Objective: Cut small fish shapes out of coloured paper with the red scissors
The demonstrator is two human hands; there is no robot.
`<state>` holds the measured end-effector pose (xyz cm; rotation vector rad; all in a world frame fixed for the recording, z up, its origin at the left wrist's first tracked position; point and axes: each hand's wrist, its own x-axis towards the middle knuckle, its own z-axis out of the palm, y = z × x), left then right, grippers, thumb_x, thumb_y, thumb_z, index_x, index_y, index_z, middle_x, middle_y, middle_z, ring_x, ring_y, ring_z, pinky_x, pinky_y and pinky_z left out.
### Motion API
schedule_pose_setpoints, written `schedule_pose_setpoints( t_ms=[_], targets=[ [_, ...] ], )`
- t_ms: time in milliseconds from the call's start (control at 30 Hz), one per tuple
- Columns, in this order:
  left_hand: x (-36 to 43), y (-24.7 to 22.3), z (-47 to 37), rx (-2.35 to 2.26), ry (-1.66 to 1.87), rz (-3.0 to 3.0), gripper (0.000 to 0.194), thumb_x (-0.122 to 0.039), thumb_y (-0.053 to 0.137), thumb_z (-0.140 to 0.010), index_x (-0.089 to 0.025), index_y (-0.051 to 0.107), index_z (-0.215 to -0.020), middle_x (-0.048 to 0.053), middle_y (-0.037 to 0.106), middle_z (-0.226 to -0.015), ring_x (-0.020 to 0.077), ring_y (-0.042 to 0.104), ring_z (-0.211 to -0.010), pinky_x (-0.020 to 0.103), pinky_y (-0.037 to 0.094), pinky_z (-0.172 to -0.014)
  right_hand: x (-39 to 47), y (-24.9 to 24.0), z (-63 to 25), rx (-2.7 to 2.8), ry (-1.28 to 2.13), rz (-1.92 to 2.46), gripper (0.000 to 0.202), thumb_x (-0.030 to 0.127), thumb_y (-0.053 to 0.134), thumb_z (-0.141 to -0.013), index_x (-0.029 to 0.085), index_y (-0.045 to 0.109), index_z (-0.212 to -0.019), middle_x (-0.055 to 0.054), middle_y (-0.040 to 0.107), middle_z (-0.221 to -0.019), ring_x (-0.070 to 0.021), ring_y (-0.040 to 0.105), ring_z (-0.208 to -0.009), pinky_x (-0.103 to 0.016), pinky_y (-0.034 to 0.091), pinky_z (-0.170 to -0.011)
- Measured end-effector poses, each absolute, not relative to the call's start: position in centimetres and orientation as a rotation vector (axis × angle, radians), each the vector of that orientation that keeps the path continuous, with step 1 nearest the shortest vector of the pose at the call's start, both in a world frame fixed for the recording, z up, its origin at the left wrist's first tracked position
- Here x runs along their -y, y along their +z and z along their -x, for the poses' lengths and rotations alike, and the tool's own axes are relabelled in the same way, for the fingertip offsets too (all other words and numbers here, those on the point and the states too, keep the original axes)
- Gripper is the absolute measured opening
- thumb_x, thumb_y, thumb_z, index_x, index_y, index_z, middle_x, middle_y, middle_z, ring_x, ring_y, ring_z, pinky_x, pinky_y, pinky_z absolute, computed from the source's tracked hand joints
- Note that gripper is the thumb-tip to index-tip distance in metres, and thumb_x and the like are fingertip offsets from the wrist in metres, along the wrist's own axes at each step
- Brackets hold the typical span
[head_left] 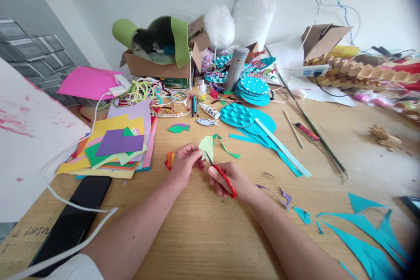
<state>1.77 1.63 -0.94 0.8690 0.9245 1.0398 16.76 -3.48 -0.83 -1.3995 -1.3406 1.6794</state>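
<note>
Pinched in my left hand (185,162) is a small piece of light green paper (206,145), held just above the table. My right hand (231,179) grips red-handled scissors (225,180), whose blades reach the lower edge of that paper. Whether the blades are fully closed is hard to make out. Beside the paper curls a thin dark green strip (231,152). Orange and red paper pieces (169,160) lie partly hidden behind my left hand. A green and purple paper fish (179,128) and a white drawn fish (207,122) rest farther back.
Stacked coloured paper (120,142) and a black phone (74,218) lie at left, crossed by a white cable (98,223). Blue paper discs (265,120), a thermos (235,70) and glue bottle (210,111) stand or lie behind. Blue scraps (361,236) and a long stick (311,127) are right.
</note>
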Motion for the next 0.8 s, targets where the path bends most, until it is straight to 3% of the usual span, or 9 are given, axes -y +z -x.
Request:
schedule_pose_setpoints(
  t_ms=[300,600,800],
  targets=[
    [-1.51,-0.9,-1.67,-0.875,1.005,-0.881,0.021,-0.028,0.07,-0.065,-0.015,0.055,-0.062,-0.001,0.058,-0.057,0.0106,0.053,-0.049,0.024,0.043,-0.047,3.5,-0.28,-16.76,1.331,1.681,1.389,0.067,0.082,0.048,-0.071,0.015,0.054,-0.064,0.002,0.052,-0.044,-0.0068,0.045,-0.033,-0.019,0.033,-0.035],
    [-1.58,-0.97,-1.63,-0.874,0.987,-0.878,0.024,-0.034,0.071,-0.067,-0.015,0.056,-0.067,-0.001,0.058,-0.055,0.0106,0.052,-0.048,0.024,0.044,-0.048,3.71,0.11,-16.78,1.374,1.669,1.383,0.066,0.08,0.047,-0.074,0.015,0.055,-0.064,0.002,0.052,-0.044,-0.0067,0.044,-0.034,-0.018,0.032,-0.035],
    [-1.63,-1.11,-1.56,-0.836,0.974,-0.859,0.018,-0.028,0.071,-0.065,-0.014,0.06,-0.068,0.0,0.061,-0.059,0.0109,0.055,-0.05,0.023,0.043,-0.047,3.58,-0.24,-16.99,1.329,1.676,1.339,0.067,0.081,0.047,-0.073,0.015,0.055,-0.067,0.002,0.053,-0.045,-0.0077,0.047,-0.035,-0.019,0.034,-0.036]
  ],
)
